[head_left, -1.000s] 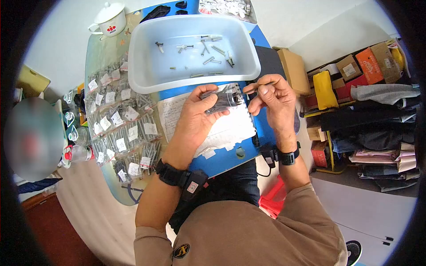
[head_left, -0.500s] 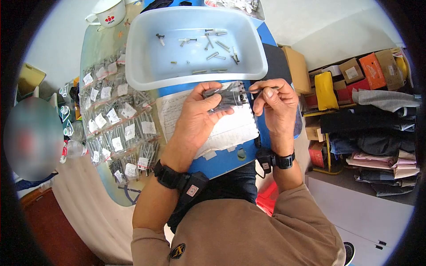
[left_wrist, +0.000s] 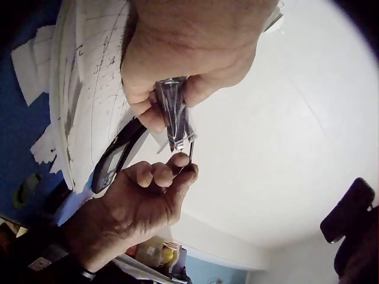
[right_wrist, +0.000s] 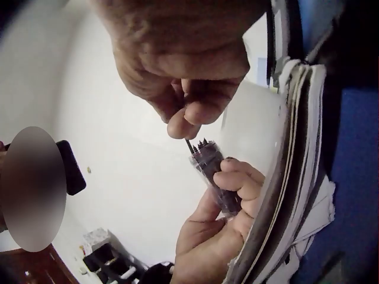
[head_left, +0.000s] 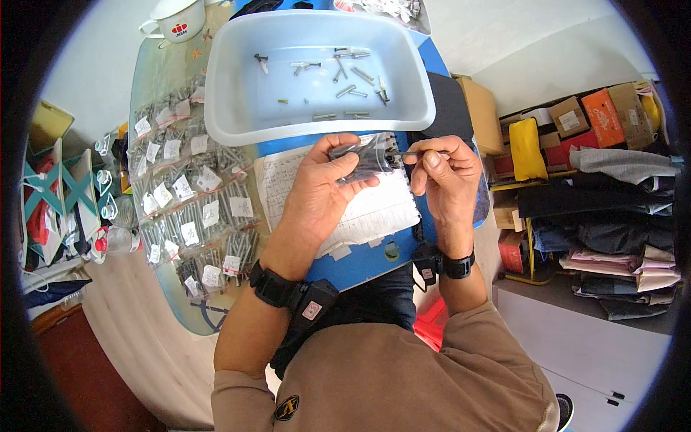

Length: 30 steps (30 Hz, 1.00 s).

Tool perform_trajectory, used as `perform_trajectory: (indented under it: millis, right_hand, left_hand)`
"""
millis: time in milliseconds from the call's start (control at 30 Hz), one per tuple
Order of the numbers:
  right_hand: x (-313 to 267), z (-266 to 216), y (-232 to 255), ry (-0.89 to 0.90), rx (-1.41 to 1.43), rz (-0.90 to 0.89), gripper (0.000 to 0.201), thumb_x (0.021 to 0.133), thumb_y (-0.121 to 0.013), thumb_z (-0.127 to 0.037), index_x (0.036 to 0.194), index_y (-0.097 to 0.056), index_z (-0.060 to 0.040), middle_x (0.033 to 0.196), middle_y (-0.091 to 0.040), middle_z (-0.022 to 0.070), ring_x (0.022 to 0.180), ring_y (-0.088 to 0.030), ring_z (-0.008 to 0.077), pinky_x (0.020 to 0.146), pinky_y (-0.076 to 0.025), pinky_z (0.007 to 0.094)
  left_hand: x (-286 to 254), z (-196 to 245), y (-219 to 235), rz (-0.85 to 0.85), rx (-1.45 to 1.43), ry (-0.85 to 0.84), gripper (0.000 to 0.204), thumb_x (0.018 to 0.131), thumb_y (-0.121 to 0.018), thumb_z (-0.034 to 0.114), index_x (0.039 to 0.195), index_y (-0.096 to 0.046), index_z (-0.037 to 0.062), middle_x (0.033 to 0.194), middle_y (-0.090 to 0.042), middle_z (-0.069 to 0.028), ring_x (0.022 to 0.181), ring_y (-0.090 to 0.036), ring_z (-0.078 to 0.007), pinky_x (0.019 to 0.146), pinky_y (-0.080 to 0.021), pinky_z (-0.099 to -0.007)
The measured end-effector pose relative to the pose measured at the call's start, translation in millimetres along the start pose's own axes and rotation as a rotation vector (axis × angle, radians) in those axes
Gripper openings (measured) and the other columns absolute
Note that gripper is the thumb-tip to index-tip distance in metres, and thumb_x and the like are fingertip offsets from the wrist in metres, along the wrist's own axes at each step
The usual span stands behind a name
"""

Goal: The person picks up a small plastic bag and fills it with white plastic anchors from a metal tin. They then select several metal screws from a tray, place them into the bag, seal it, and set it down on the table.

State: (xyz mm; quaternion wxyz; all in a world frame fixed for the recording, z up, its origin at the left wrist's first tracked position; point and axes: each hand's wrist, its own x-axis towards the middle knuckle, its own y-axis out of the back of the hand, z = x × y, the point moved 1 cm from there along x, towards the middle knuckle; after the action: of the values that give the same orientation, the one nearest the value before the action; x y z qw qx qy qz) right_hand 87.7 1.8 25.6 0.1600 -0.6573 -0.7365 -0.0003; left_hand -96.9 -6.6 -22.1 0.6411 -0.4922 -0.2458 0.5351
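My left hand [head_left: 320, 191] grips a small clear bag of dark screws [head_left: 367, 160] above an open notebook [head_left: 371, 209]. In the right wrist view, pointed screw tips stick up at the mouth of the bag [right_wrist: 216, 180]. My right hand [head_left: 450, 180], just right of the bag, pinches a thin dark screw [left_wrist: 191, 152] between thumb and fingers, its end at the bag's opening. Handwriting covers the notebook's pages. Beyond both hands stands a pale blue basin [head_left: 320, 129] with several loose screws and bolts inside.
Rows of labelled bags of screws [head_left: 191, 191] lie on the left of the table. A white lidded mug [head_left: 176, 21] stands at the back left, and a box of white pieces [head_left: 389, 9] behind the basin. Cardboard boxes and folded clothes [head_left: 612, 194] fill a shelf at right.
The head view has shifted slightly, so the basin appears nearer. My right hand has brought the thin screw closer to the bag's mouth, while my left hand keeps its grip.
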Motion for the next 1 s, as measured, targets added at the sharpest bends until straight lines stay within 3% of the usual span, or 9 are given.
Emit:
perform_trajectory:
  millis: [267,433,1000]
  right_hand:
    - [-7,1,1,-0.012,0.081,0.003,0.017,0.09,-0.067,-0.01,0.095,-0.064,0.0056,0.081,-0.071,0.0177,0.049,-0.058,0.0109,0.045,-0.046,0.022]
    - [-9,1,2,0.061,0.047,0.0,0.017,0.089,-0.068,-0.011,0.094,-0.064,0.0052,0.081,-0.07,0.0175,0.05,-0.058,0.0111,0.045,-0.045,0.0218]
    - [-11,2,-1,0.038,-0.112,0.064,0.014,0.09,-0.068,-0.01,0.093,-0.063,0.003,0.079,-0.07,0.0138,0.051,-0.057,0.0095,0.045,-0.045,0.0212]
  left_hand:
    - [0,-1,1,-0.023,0.004,0.013,0.022,0.09,-0.058,0.003,0.112,-0.056,0.0037,0.107,-0.061,-0.0111,0.097,-0.061,-0.023,0.083,-0.052,-0.046]
    - [1,-2,2,-0.027,0.012,0.012,0.021,0.09,-0.059,0.003,0.111,-0.057,0.0047,0.108,-0.061,-0.01,0.097,-0.061,-0.0221,0.082,-0.052,-0.0456]
    - [0,-2,1,-0.022,-0.006,0.002,0.021,0.089,-0.058,0.002,0.11,-0.058,0.0035,0.106,-0.062,-0.0109,0.095,-0.061,-0.0221,0.08,-0.053,-0.0441]
